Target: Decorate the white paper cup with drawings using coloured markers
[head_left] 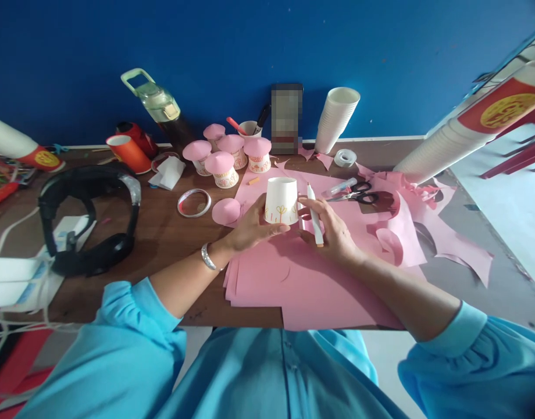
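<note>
My left hand grips a white paper cup, turned upside down, with yellow and red plant shapes drawn near its rim. Fingers wrap its left side and the thumb lies under the rim. Beside it, my right hand holds a white marker, with its orange end pointing down; a second white piece, perhaps its cap, shows between the fingers and the cup. Both hands are above stacked pink paper. Behind them stand several decorated cups with pink cone tops. A loose pink cone lies left of the cup.
Black scissors and pink paper scraps lie to the right. White cup stacks stand at the back. A tape roll, a black headset and a bottle are on the left. A phone leans on the blue wall.
</note>
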{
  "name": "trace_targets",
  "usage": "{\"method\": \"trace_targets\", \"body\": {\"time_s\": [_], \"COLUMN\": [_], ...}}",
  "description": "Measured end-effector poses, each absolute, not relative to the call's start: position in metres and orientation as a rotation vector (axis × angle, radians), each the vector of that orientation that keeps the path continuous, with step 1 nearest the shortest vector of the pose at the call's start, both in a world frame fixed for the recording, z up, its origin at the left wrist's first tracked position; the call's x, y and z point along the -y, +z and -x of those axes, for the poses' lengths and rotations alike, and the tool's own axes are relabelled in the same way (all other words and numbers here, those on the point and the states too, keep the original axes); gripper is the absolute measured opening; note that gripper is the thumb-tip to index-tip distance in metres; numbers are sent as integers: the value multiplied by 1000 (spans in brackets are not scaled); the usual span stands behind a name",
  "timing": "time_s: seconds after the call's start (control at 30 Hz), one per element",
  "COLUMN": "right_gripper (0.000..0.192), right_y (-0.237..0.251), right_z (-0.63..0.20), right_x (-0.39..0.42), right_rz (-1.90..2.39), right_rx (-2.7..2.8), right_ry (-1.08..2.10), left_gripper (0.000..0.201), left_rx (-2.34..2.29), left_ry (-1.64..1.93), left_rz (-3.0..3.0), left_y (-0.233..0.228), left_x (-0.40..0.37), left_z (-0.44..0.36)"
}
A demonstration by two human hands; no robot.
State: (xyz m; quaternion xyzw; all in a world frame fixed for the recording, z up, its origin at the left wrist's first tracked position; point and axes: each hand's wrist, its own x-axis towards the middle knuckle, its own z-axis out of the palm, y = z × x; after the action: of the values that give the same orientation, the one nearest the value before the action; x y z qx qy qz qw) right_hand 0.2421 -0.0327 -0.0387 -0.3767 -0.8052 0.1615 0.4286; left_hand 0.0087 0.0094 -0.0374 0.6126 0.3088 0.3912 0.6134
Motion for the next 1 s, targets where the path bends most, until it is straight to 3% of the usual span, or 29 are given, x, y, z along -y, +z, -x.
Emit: {"method": "trace_targets", "body": {"time_s": [0.57,1.0], "right_gripper": [34,17], "right_y": [-32,-28], "right_z": [-239,-241], "right_x": [30,34], "right_rz": [822,771], "right_rx": [1877,1849], "right_ry": [235,192], "left_gripper": [58,53], "left_rx": [-335,-345], "left_ry": [661,615], "left_rz": [-1045,-986], "left_y": [-33,-28], "left_x": [-11,-11], "left_z": [-3,-1]}}
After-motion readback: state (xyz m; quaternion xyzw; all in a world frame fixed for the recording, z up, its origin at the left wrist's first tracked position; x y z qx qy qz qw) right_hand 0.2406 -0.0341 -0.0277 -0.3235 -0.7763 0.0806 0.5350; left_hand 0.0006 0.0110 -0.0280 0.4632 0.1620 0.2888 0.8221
